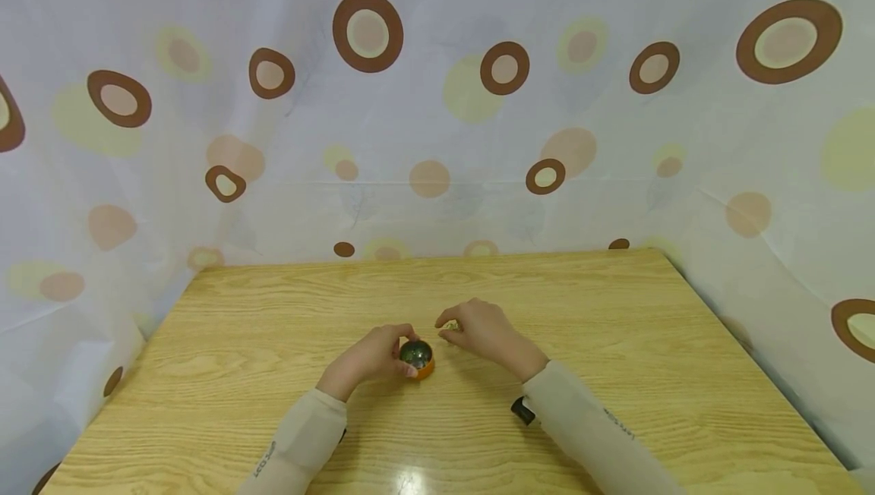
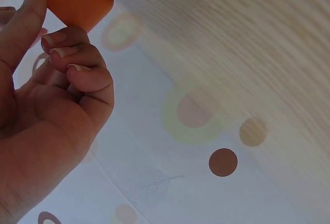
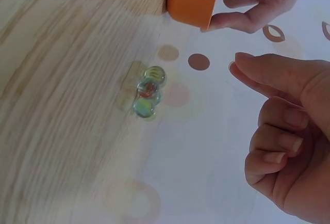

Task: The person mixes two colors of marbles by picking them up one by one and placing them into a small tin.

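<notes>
My left hand [image 1: 372,358] grips a small round orange cup [image 1: 427,370] by its sides, thumb near and fingers far. The cup's inside looks dark and shiny; what lies in it cannot be made out. In the left wrist view the smooth orange wall of the cup [image 2: 80,2] shows between thumb and fingers. My right hand [image 1: 481,328] hovers just right of the cup, thumb and index finger apart at the tips. Several clear glass marbles [image 3: 147,92] with coloured swirls sit clustered on the table below that hand. No object shows in the right fingers [image 3: 278,74].
The wooden table [image 1: 273,313] carries the cup and marbles. A white cloth [image 1: 431,130] with brown, peach and yellow round shapes hangs behind it and along both sides. A black strap piece [image 1: 522,411] sticks out at the right wrist.
</notes>
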### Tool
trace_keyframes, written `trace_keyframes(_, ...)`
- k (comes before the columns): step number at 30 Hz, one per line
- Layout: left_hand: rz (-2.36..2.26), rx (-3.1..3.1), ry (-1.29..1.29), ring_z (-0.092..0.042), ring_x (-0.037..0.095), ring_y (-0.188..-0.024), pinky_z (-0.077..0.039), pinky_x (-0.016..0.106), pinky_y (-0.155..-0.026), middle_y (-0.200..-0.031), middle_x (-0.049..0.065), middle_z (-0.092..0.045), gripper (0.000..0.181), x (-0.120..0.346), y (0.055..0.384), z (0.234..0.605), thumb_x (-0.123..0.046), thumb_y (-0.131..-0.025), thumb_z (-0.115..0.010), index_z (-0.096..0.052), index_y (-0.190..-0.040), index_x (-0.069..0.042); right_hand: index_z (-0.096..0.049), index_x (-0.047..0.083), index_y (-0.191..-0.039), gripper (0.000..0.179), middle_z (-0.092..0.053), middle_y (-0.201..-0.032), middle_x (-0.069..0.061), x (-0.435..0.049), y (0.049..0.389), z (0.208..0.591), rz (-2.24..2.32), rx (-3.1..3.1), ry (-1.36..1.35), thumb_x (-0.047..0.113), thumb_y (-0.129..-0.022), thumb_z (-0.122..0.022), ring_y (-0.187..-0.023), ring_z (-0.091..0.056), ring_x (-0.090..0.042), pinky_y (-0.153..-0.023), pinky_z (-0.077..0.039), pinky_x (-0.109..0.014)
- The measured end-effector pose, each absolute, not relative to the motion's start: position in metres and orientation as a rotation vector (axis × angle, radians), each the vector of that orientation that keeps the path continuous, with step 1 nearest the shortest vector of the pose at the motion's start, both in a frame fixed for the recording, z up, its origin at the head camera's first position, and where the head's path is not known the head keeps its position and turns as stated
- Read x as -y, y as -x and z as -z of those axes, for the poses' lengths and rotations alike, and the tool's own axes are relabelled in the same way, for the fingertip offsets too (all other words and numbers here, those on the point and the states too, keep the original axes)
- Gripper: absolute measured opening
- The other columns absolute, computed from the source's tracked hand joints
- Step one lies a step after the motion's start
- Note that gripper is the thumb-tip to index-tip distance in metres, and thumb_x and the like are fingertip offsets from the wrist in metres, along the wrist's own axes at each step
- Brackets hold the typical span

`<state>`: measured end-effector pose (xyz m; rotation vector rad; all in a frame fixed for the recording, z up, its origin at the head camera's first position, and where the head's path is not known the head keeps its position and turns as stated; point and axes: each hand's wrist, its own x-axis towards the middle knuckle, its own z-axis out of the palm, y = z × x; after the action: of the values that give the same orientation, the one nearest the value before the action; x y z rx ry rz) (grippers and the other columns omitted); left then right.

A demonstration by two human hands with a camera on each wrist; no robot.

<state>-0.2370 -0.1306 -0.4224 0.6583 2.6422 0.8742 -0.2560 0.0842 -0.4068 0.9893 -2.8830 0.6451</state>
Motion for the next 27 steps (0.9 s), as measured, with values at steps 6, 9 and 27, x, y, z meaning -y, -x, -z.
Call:
trace_keyframes(6, -0.884, -2.644, -0.666, -0.042, 0.015, -0.062, -0.036, 0.027, -0.057, -0.071, 0.003, -0.049, 0.043, 0.131, 0.237, 0.422, -0.014, -0.080, -0.078, -0.060, -0.117, -0.003, -0.074, 0.011, -0.104, 0.018, -0.070, -0.080, -0.001, -0.088, 0.259, 0.409, -0.624, 2.916, -0.936, 0.019, -0.089, -0.070, -0.050, -0.046, -0.006, -0.044, -0.035, -0.022)
trace_keyframes(9, -0.883, -2.644, -0.663, -0.042, 0.015, -0.063, -0.035, 0.028, -0.057, -0.071, 0.003, -0.049, 0.042, 0.131, 0.237, 0.421, -0.014, -0.080, -0.078, -0.059, -0.117, -0.003, -0.074, 0.010, -0.105, 0.019, -0.071, -0.085, -0.003, -0.090, 0.259, 0.409, -0.624, 2.920, -0.932, 0.021, -0.089, -0.070, -0.053, -0.051, -0.007, -0.046, -0.038, -0.024)
trace_keyframes(27, -0.883, -2.638, -0.670, -0.040, 0.014, -0.059, -0.034, 0.026, -0.055, -0.068, 0.002, -0.048, 0.043, 0.131, 0.236, 0.422, -0.014, -0.081, -0.078, -0.059, -0.117, -0.003, -0.075, 0.011, -0.100, 0.016, -0.069, -0.081, -0.004, -0.100, 0.263, 0.412, -0.581, 2.947, -0.825, 0.020, -0.087, -0.072, -0.051, -0.044, -0.008, -0.044, -0.031, -0.023)
